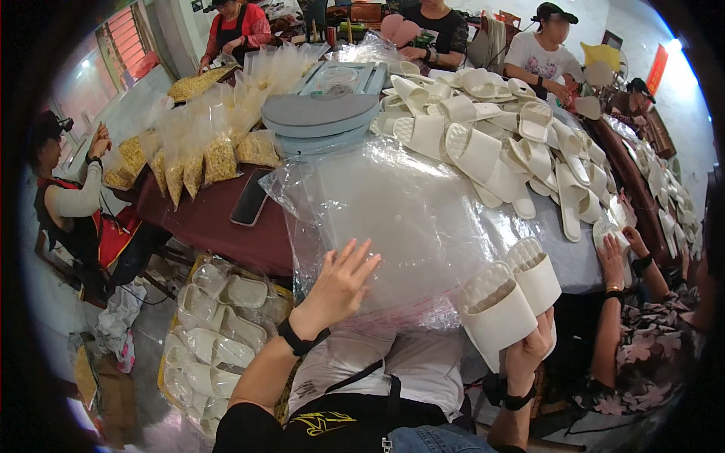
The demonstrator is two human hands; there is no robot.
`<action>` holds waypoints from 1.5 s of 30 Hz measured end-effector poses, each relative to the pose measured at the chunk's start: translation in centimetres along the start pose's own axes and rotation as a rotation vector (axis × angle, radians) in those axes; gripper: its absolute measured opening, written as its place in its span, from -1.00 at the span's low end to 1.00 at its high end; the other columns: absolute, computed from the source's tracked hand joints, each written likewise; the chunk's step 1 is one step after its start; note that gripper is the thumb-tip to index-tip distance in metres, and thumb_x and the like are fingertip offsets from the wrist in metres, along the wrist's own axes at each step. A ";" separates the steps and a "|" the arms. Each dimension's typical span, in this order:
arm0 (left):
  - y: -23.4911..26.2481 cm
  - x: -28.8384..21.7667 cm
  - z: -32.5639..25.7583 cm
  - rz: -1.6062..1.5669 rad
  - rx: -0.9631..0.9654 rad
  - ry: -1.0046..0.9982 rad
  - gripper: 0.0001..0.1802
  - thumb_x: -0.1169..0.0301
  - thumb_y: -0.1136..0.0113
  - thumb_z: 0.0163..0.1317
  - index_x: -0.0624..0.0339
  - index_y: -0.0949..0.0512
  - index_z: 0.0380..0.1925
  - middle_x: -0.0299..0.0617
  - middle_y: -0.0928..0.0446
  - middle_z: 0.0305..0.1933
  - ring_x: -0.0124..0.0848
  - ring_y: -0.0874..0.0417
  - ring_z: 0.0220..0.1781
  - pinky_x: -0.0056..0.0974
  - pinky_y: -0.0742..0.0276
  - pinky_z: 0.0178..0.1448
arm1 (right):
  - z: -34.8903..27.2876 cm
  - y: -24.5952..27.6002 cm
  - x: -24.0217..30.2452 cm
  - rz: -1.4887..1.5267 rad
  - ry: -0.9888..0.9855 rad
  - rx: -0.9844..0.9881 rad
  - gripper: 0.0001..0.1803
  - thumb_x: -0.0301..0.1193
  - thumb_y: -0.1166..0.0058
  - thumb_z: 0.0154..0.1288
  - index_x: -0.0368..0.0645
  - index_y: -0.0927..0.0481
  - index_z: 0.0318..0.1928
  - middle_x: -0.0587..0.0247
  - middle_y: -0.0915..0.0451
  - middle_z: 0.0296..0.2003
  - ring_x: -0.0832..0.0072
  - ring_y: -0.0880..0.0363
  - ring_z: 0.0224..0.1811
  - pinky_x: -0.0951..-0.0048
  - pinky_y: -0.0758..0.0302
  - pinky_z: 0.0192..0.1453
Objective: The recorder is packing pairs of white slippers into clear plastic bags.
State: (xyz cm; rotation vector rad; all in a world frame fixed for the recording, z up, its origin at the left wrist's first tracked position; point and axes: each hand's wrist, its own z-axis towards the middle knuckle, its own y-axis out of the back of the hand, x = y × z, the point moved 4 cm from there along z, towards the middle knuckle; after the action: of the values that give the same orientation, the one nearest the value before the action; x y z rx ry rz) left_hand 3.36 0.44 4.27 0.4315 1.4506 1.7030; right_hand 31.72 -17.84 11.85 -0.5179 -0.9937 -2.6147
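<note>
My left hand (338, 288) reaches over the table's front edge with its fingers stretched out. Under those fingers lie clear plastic bags (385, 211), flat and stacked, with wrinkled shiny edges. My right hand (532, 349) grips a pair of cream-white slide slippers (497, 321) from below, just off the right corner of the bags. The two slippers sit side by side, toes toward me and tilted up; they partly cover my right fingers. Behind the bags, a big heap of matching loose slippers (483, 155) spreads to the right.
A phone (249, 198) lies left of the bags. Beyond it stand filled clear bags of yellow pieces (219, 157) and a grey-blue scale (321, 113). A yellow crate (161, 370) holds bagged slippers below left. A co-worker's hands (613, 257) handle slippers close on my right.
</note>
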 end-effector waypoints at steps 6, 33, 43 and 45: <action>0.7 -1.3 2.3 -0.333 -0.327 0.033 -0.49 0.57 -0.24 0.22 0.28 -0.51 0.21 0.22 -0.51 0.31 0.13 -0.61 0.26 0.03 -0.58 0.27 | -1.3 0.7 1.5 0.268 -0.055 0.205 -0.68 -0.55 -0.32 0.09 -0.29 -0.78 -0.08 -0.06 -0.73 0.05 -0.03 -0.66 0.21 0.15 -0.51 0.29; 1.2 -8.2 5.2 -0.037 -0.409 -0.240 -0.51 0.36 -0.29 0.18 0.25 -0.57 0.14 0.03 -0.57 0.26 -0.04 -0.51 0.40 0.17 -0.29 0.46 | 2.0 -20.7 0.2 -0.071 0.397 0.409 -0.41 -0.31 -0.07 0.37 -0.25 -0.44 0.37 -0.28 -0.37 0.37 -0.29 -0.23 0.46 -0.28 -0.13 0.56; 1.0 -9.3 4.7 -0.117 -0.335 -0.348 -0.46 0.41 -0.25 0.30 0.19 -0.50 0.30 0.08 -0.49 0.35 0.02 -0.45 0.45 0.21 -0.31 0.43 | 11.9 -31.0 -0.9 -0.130 0.434 0.268 -0.68 -0.41 -0.17 0.17 -0.15 -0.68 -0.04 -0.05 -0.59 0.09 -0.14 -0.35 0.32 -0.11 -0.37 0.33; 1.6 -8.9 3.9 -0.192 -0.277 -0.366 -0.43 0.43 -0.24 0.32 0.17 -0.47 0.35 0.10 -0.38 0.48 0.03 -0.36 0.54 0.24 -0.24 0.50 | 12.6 -31.8 -1.3 -0.109 0.172 0.430 -0.60 -0.43 -0.16 0.20 -0.11 -0.65 0.09 -0.08 -0.54 0.19 -0.16 -0.33 0.36 -0.11 -0.34 0.39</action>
State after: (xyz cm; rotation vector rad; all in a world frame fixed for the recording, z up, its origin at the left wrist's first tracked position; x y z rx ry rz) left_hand 10.87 -3.87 9.06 0.4110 0.9463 1.5462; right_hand 23.18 13.73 1.79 -0.1352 -1.5025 -2.3767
